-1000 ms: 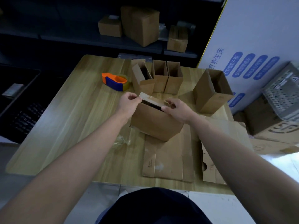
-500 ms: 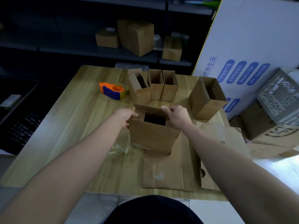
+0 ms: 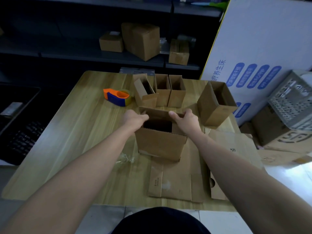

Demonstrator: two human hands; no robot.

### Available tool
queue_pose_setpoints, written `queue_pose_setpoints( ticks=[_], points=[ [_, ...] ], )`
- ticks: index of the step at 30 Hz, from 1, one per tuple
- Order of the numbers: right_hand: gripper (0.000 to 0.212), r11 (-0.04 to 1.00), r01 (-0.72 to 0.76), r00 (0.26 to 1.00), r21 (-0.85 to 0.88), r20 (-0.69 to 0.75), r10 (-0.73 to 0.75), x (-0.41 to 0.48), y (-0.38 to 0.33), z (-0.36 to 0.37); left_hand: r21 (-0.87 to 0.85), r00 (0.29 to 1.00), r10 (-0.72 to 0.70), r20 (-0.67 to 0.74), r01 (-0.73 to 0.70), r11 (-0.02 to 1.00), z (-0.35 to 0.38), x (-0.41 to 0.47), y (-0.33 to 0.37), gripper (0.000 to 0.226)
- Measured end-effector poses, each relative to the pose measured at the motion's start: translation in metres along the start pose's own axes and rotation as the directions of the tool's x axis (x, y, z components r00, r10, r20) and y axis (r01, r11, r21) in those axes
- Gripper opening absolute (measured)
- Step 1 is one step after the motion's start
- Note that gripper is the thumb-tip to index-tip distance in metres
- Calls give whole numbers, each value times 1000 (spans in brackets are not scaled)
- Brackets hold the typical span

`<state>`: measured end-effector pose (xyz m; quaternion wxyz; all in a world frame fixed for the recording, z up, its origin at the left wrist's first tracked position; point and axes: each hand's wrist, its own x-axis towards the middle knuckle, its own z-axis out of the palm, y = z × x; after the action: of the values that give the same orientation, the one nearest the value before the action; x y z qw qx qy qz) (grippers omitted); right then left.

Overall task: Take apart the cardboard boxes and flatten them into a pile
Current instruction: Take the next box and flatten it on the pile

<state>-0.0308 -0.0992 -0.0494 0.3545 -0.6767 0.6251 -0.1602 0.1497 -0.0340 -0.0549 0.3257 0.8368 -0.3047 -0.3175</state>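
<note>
Cardboard box (image 3: 160,142) upright on flattened sheets (image 3: 177,183); left hand (image 3: 133,118), right hand (image 3: 185,119) curled, gripping its top edges.

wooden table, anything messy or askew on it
A crumpled scrap of clear tape lies on the wooden table left of the open brown cardboard box. At the back, the leftmost small cardboard box leans askew.

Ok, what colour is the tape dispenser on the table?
The tape dispenser is orange on top and dark blue below, seen in the head view.
</note>
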Motion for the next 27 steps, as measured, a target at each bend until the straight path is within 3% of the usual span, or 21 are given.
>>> queue_pose_setpoints(
  ticks=[4, 8, 11, 13, 16, 20, 23, 25, 27],
  points=[
    [85, 998, -52, 998, 23, 27, 51, 1, 5, 1, -308, 999, 2, -52, -18, 951, -4, 4, -11, 27],
    [85, 992, -73, 997, 98, 44, 69, -1, -3, 2, -363, 995, 34, -94, -66, 929, 0, 1, -12, 28],
    [72, 991, -42, 999, 129, 21, 40, -4, -15, -3, -385, 989, 39, -145, -93, 918, -1, -1, -2, 25],
    [61, 990, 14, 999, 142, 41, -20, -7, -23, -6, -505, 988, -22, -151, -58, 861, -2, 1, 2, 21],
    [44, 993, 103, 977, 65, 179, -113, -12, -28, -5, -652, 995, -93, -41, 44, 757, 2, 4, 0, 24],
    [40, 991, 132, 900, 27, 416, -131, -22, -29, -1, -630, 943, -66, 326, 269, 729, 15, -2, -4, 60],
    [39, 996, 37, 821, 84, 566, -79, -28, -20, 5, -626, 948, -145, 283, 296, 722, 31, 2, -14, 44],
    [32, 987, -22, 851, 162, 522, -67, -26, -10, 5, -626, 966, -181, 183, 257, 736, 31, 6, -21, 41],
    [39, 992, -25, 938, 121, 347, -19, -17, 3, 1, -620, 967, -191, 166, 253, 743, 24, 10, -26, 37]
  ],
)
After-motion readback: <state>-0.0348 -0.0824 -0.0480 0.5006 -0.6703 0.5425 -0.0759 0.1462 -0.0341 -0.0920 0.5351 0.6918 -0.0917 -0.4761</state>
